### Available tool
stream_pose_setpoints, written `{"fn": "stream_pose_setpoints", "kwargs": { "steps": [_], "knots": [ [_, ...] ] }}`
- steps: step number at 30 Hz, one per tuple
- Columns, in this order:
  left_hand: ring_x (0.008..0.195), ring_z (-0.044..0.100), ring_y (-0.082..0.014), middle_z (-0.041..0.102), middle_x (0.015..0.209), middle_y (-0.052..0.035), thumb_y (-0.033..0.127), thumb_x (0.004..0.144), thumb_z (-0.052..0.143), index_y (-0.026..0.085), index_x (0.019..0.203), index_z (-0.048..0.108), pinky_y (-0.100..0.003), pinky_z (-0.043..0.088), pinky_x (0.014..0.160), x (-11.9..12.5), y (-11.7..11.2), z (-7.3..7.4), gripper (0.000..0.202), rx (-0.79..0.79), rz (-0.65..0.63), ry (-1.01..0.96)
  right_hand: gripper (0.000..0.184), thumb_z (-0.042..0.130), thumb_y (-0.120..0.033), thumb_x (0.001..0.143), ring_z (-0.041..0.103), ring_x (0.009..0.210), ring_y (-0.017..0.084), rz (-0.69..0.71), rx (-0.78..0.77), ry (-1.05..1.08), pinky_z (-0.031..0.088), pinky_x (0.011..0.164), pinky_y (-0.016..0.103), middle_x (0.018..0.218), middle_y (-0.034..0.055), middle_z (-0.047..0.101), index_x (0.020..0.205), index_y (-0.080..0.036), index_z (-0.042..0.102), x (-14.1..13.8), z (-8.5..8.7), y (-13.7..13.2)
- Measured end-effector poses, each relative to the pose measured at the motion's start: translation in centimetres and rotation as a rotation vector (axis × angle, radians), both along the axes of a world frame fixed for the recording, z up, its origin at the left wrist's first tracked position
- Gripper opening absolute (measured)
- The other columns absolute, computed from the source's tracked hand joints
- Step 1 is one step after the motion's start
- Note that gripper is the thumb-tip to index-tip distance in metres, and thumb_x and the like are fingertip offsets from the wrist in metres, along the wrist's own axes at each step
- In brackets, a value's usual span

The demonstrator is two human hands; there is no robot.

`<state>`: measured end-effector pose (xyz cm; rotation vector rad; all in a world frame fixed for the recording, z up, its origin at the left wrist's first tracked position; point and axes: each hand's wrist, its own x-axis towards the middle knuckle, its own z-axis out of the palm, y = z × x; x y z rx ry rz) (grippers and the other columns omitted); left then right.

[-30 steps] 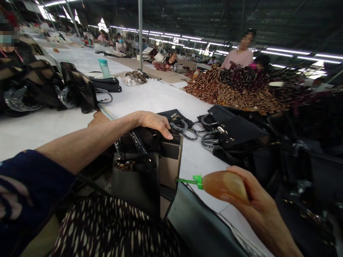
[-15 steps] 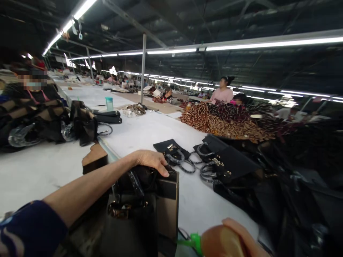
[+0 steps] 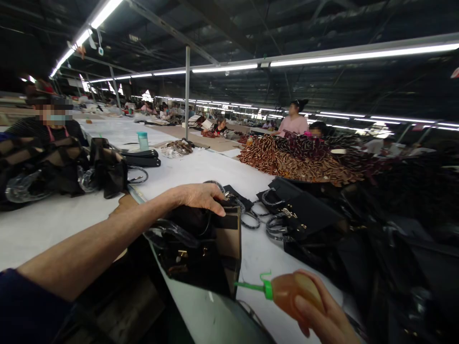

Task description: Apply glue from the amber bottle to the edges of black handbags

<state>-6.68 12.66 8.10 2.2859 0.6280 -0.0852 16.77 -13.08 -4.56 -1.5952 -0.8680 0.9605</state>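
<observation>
My left hand (image 3: 198, 196) grips the top edge of a black handbag (image 3: 201, 248) that stands tilted on the long white table (image 3: 186, 174). Plastic-wrapped handles and a gold clasp show on the bag's front. At the lower right, my right hand (image 3: 324, 315) is closed round an amber squeeze bottle (image 3: 292, 294). The bottle's green nozzle points left toward the bag's side, a short gap from it.
More black handbags (image 3: 301, 215) with wrapped handles lie just right of my bag. A heap of brown and dark leather pieces (image 3: 304, 160) sits behind them. Dark bags (image 3: 53, 167) crowd the left, by a masked person. A teal cup (image 3: 143, 141) stands farther back. Other workers sit across the table.
The view rose from my lap to the hall. The handbag has tipped over to the left under my left hand. The bottle in my right hand came back into fuller view.
</observation>
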Motion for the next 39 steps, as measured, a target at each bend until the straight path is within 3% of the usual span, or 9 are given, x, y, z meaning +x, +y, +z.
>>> {"fn": "stream_pose_setpoints", "kwargs": {
  "steps": [3, 6, 13, 18, 25, 32, 39],
  "knots": [
    [0.055, 0.044, -0.011, 0.052, 0.058, 0.0044, 0.04, 0.071, 0.06, 0.015, 0.074, 0.064, -0.021, 0.032, 0.052, 0.5, -0.6, 0.4, 0.026, 0.186, 0.014, 0.025, 0.045, 0.063, -0.051, 0.073, 0.045, 0.057, 0.017, 0.001, 0.078, 0.141, 0.034, 0.048, 0.026, 0.073, 0.0035, 0.061, 0.104, -0.019, 0.057, -0.2, -0.2, 0.8],
    [0.058, 0.047, -0.0122, 0.056, 0.063, 0.0027, 0.036, 0.073, 0.058, 0.016, 0.079, 0.064, -0.021, 0.033, 0.053, 1.0, -1.2, -0.3, 0.021, 0.363, 0.024, 0.06, 0.04, 0.065, -0.049, 0.073, 0.049, 0.061, 0.018, -0.017, 0.079, 0.21, 0.034, 0.047, 0.025, 0.082, 0.0053, 0.064, 0.1, -0.019, 0.059, -0.1, -0.6, 1.5],
    [0.072, 0.059, -0.021, 0.063, 0.073, -0.0044, 0.037, 0.079, 0.055, 0.02, 0.087, 0.063, -0.025, 0.035, 0.056, 1.9, -3.4, -2.9, 0.021, 0.701, 0.027, 0.141, 0.044, 0.065, -0.048, 0.076, 0.051, 0.064, 0.018, -0.042, 0.048, 0.049, 0.039, 0.049, 0.027, 0.085, 0.0056, 0.062, 0.106, -0.019, 0.051, 0.7, -0.9, 2.5],
    [0.081, 0.062, -0.0233, 0.066, 0.083, -0.0062, 0.034, 0.079, 0.054, 0.021, 0.088, 0.062, -0.027, 0.041, 0.061, 2.1, -4.7, -3.8, 0.018, 0.715, 0.042, 0.169, 0.05, 0.067, -0.045, 0.074, 0.05, 0.062, 0.018, -0.078, 0.062, -0.088, 0.042, 0.049, 0.029, 0.085, 0.0043, 0.059, 0.11, -0.019, 0.046, 0.7, -1.6, 3.4],
    [0.077, 0.062, -0.0219, 0.066, 0.079, -0.005, 0.035, 0.08, 0.053, 0.021, 0.086, 0.061, -0.026, 0.039, 0.058, 1.9, -4.6, -4.2, 0.017, 0.696, 0.056, 0.171, 0.058, 0.067, -0.048, 0.072, 0.056, 0.079, 0.024, -0.093, 0.077, -0.249, 0.048, 0.061, 0.033, 0.095, 0.005, 0.059, 0.118, -0.022, 0.044, 0.4, -3.8, 5.5],
    [0.078, 0.062, -0.0217, 0.066, 0.08, -0.005, 0.035, 0.08, 0.052, 0.021, 0.086, 0.061, -0.026, 0.039, 0.059, 1.8, -4.7, -4.3, 0.017, 0.691, 0.075, 0.186, 0.06, 0.067, -0.048, 0.072, 0.054, 0.093, 0.028, -0.076, 0.055, -0.441, 0.04, 0.087, 0.044, 0.102, 0.0068, 0.057, 0.121, -0.02, 0.046, 0.0, -3.8, 6.5],
    [0.084, 0.061, -0.0222, 0.066, 0.086, -0.0055, 0.028, 0.083, 0.052, 0.02, 0.088, 0.059, -0.028, 0.043, 0.065, 1.3, -6.7, -4.8, 0.013, 0.697, 0.081, 0.197, 0.058, 0.065, -0.048, 0.072, 0.054, 0.094, 0.028, -0.035, 0.006, -0.473, 0.04, 0.087, 0.042, 0.104, 0.0066, 0.058, 0.12, -0.02, 0.047, 0.0, -4.1, 6.3]
  ]
}}
